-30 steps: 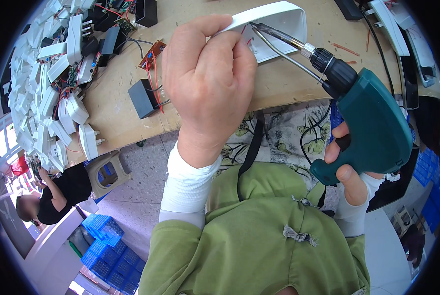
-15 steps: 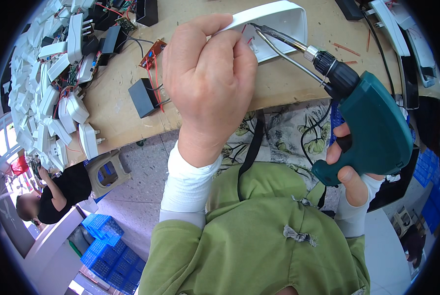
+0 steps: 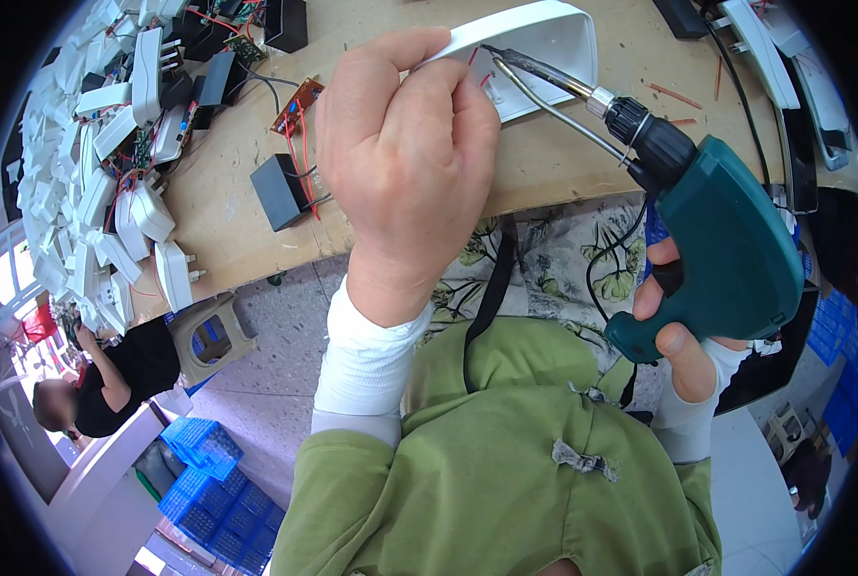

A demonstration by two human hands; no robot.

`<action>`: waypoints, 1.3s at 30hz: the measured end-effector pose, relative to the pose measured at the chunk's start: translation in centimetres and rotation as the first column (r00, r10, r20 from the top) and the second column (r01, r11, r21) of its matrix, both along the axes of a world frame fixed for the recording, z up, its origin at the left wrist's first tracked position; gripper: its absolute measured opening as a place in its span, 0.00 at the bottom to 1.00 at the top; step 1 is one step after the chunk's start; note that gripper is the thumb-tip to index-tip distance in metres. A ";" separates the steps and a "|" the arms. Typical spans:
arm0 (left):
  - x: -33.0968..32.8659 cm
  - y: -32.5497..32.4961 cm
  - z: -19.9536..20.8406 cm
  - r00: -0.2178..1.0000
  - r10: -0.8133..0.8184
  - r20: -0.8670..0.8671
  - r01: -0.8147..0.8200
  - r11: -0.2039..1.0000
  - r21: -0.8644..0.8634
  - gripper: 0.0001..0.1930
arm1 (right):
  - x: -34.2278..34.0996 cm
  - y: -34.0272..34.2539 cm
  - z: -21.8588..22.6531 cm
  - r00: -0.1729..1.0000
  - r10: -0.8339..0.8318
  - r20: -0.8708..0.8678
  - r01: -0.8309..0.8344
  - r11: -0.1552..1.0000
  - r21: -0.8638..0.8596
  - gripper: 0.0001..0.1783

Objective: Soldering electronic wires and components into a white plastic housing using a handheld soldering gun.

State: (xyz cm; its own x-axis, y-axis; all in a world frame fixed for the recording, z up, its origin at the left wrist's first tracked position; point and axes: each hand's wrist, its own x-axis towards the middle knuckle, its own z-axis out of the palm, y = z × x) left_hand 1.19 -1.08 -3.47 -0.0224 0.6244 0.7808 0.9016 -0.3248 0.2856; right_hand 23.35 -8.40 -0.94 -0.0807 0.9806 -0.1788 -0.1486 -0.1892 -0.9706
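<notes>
My left hand grips the rim of a white plastic housing, tilted so its hollow inside shows. Wrapped round the handle of a green soldering gun are the fingers of my right hand. The gun's dark tip and its thin metal feed tube reach into the housing, close to short red wires. Whether the tip touches a wire is too small to tell. Beside my left hand lie a small brown circuit board with red wires and a black box with dark leads.
White plug adapters and boards lie heaped along the table's left side. More white housings sit at the right, near a black cable. Below are a beige stool, blue crates and a seated person at the left.
The soldering gun has shifted very slightly to the left and up. Both hands keep their grips, and the housing has barely moved.
</notes>
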 end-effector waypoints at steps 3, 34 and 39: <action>0.0 0.1 0.0 1.000 0.001 0.002 -0.001 1.000 0.001 0.04 | -0.3 0.0 0.1 1.000 0.004 0.009 -0.004 1.000 0.006 0.37; -0.4 0.3 -0.1 0.997 0.033 0.068 -0.030 0.999 -0.043 0.03 | 2.0 -1.9 0.3 0.998 -0.045 0.044 0.044 0.999 0.018 0.41; -0.2 0.3 0.2 0.995 0.037 0.090 -0.033 0.998 -0.046 0.03 | 1.8 -1.9 0.5 0.994 -0.075 0.078 0.073 0.997 0.026 0.42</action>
State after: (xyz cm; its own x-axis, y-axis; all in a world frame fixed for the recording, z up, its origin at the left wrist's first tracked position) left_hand 0.99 -0.74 -3.30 -0.1140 0.6561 0.7460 0.8820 -0.2787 0.3800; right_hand 25.17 -10.31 -0.43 0.0059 0.9873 -0.1589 -0.0843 -0.1579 -0.9839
